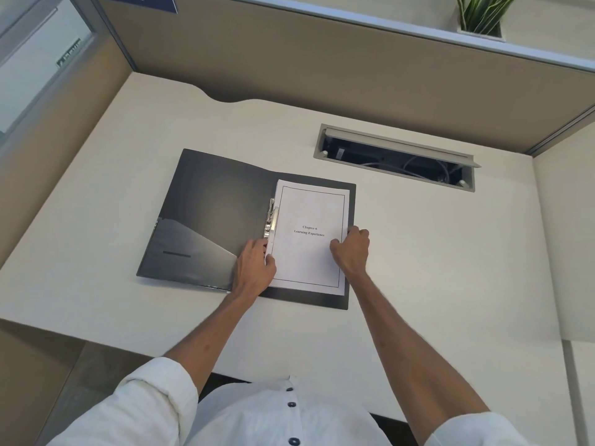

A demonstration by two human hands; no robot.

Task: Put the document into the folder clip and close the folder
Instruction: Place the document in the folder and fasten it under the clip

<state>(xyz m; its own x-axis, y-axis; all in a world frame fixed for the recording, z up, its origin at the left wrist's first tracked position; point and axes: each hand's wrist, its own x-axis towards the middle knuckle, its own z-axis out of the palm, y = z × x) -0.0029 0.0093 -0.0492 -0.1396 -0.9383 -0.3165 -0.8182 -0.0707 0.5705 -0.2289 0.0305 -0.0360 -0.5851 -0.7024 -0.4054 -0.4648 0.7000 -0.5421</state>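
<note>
A dark grey folder point(212, 207) lies open on the white desk. A white document point(309, 252), its cover page reading "Chapter 6 Learning Experience", rests on the folder's right half. The metal clip point(270, 220) runs along the spine at the document's left edge, with the paper's edge against it. My left hand point(256, 265) pinches the document's lower left edge just below the clip. My right hand point(352, 249) grips the right edge of the stack, thumb on top.
An open cable tray point(396, 156) with wires is set into the desk behind and right of the folder. Beige partition walls point(322, 69) enclose the desk at the back and sides. A plant point(483, 14) stands beyond the partition.
</note>
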